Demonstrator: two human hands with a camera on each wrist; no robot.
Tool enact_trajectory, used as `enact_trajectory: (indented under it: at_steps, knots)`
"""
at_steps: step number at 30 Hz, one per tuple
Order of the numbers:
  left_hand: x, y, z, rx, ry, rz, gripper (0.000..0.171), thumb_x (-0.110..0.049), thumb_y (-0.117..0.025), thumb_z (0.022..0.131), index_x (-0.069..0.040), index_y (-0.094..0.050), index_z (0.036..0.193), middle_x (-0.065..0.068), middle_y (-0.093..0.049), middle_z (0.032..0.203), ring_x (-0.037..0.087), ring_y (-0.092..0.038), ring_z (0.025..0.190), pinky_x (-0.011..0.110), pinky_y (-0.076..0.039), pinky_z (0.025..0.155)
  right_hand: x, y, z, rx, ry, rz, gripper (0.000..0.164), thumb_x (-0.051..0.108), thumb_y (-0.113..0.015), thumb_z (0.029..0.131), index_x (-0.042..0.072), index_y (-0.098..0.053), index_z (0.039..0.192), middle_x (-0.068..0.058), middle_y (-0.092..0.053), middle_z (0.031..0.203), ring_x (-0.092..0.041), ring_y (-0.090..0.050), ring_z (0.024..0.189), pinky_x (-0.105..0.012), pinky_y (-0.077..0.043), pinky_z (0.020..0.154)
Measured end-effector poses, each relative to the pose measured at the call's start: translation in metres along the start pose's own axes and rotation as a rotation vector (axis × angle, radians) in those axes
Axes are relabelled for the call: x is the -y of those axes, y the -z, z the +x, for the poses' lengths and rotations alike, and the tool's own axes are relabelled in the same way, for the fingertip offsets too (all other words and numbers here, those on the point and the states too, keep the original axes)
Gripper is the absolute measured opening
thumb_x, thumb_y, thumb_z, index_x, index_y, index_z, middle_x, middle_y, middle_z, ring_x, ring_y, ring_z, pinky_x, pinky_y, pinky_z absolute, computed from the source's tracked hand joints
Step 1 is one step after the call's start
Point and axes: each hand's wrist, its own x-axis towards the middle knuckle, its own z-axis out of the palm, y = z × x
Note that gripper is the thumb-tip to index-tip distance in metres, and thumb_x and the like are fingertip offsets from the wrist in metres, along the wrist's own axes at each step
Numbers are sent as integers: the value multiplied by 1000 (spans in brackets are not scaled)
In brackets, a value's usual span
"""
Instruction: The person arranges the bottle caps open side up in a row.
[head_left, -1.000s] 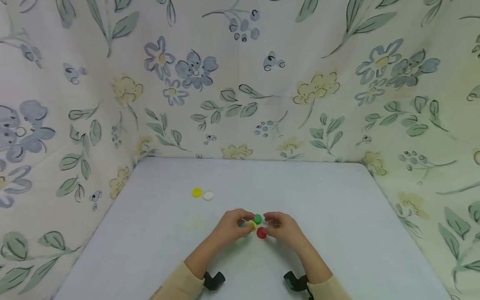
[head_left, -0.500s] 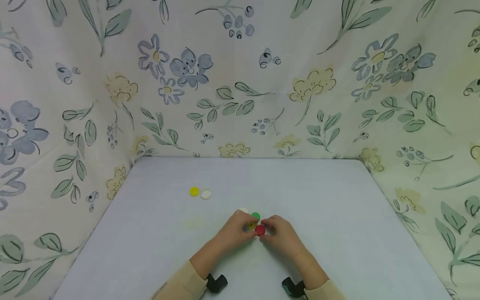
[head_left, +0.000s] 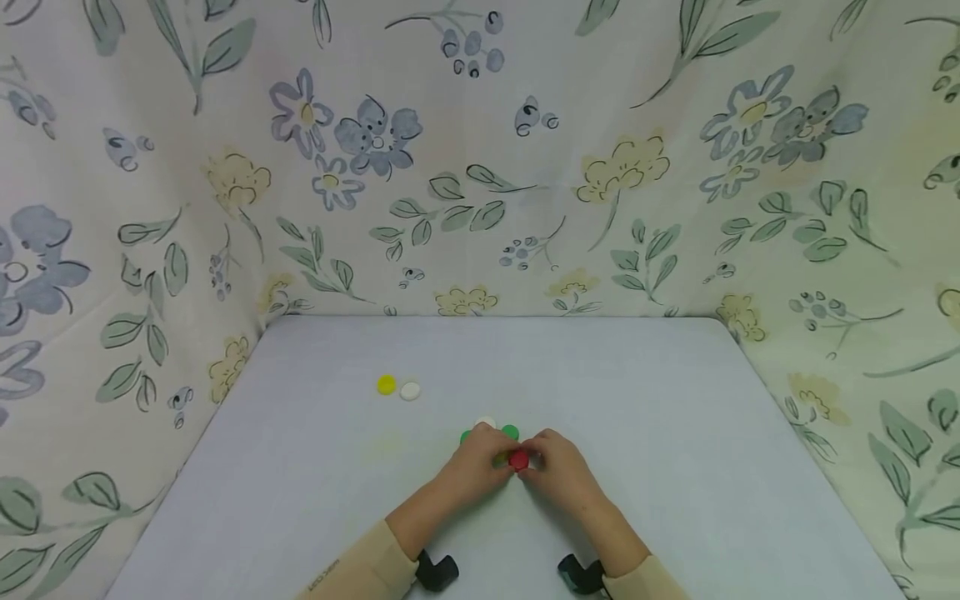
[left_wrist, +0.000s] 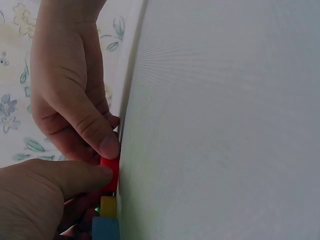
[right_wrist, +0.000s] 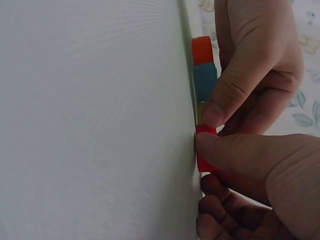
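In the head view, a small round red block lies on the white table between both hands. My left hand holds it from the left with thumb and fingertips, and my right hand pinches it from the right. The wrist views show the two thumbs close together at the red block. Next to it stand a yellow block and a blue block, with an orange block at the row's end. Beyond my fingers are a green disc, a white disc and another green disc, partly hidden.
Farther back on the left of the table lie a yellow disc and a white disc, side by side. Floral cloth hangs behind the table and along both sides. A black wrist device sits by the left cuff.
My left hand has gone from the yellow block to the red one. My right fingers have drawn in around the red block. A white disc shows beyond my left hand.
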Motion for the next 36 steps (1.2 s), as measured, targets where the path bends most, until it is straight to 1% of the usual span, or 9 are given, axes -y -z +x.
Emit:
enact_trajectory:
  at_steps: [7,12,15,18,23,26,28,32,36]
  knots:
    - [-4,4,-1,-30,-3,-37,23,-7,-82,86,-10,-80,109,-4,-75,100,11,-53,89,24,-46,80,-1,5,-1,21,-60,64,23,8,-85,82,9,-76,103,3,-64,92,-13,-54,82,-33,-49,74]
    - [-9,8,-2,-74,10,-109,16,-9,-80,89,-10,-80,104,-4,-75,99,11,-54,92,27,-48,82,-4,11,-2,49,-118,223,24,11,-81,87,8,-73,110,2,-66,95,-15,-58,86,-30,-52,74]
    - [-11,11,-2,-92,13,-139,16,-9,-80,89,-9,-79,105,-3,-75,102,13,-56,95,29,-50,84,-6,15,-1,74,-116,321,26,15,-79,91,5,-72,114,-1,-69,100,-18,-64,91,-31,-56,80]
    - [-12,13,-2,-104,13,-159,17,-11,-80,90,-8,-79,107,-2,-75,104,14,-59,98,29,-51,86,-6,20,-1,102,-96,377,30,20,-76,95,1,-70,117,-4,-71,106,-21,-68,97,-34,-57,84]
    - [-11,14,-1,-133,38,-228,17,-16,-76,94,-8,-79,109,-3,-75,102,12,-61,93,28,-52,83,-5,26,2,123,-88,399,35,29,-67,101,-1,-71,120,-9,-73,112,-22,-70,98,-31,-58,78]
    - [-11,14,0,-148,69,-283,17,-18,-73,96,-9,-80,109,-4,-76,98,9,-59,85,25,-51,74,-4,27,5,102,-108,415,36,32,-65,102,0,-73,117,-8,-74,109,-21,-71,94,-31,-57,78]
    - [-12,16,2,-152,98,-330,19,-19,-71,98,-9,-80,111,-4,-76,98,8,-58,82,24,-50,71,-3,27,7,90,-138,451,35,32,-64,103,1,-75,115,-8,-75,105,-22,-72,91,-32,-57,78]
    - [-14,20,5,-146,191,-444,23,-21,-67,102,-7,-79,115,-3,-76,96,8,-59,78,24,-51,68,2,29,13,56,-205,524,33,28,-64,103,-1,-77,112,-10,-76,98,-23,-73,84,-33,-60,78]
    - [-13,23,9,-148,262,-520,26,-24,-65,103,-6,-79,113,-4,-75,92,9,-59,76,24,-52,69,6,30,19,30,-260,591,31,22,-64,103,-6,-75,110,-14,-74,92,-25,-73,82,-34,-60,76]
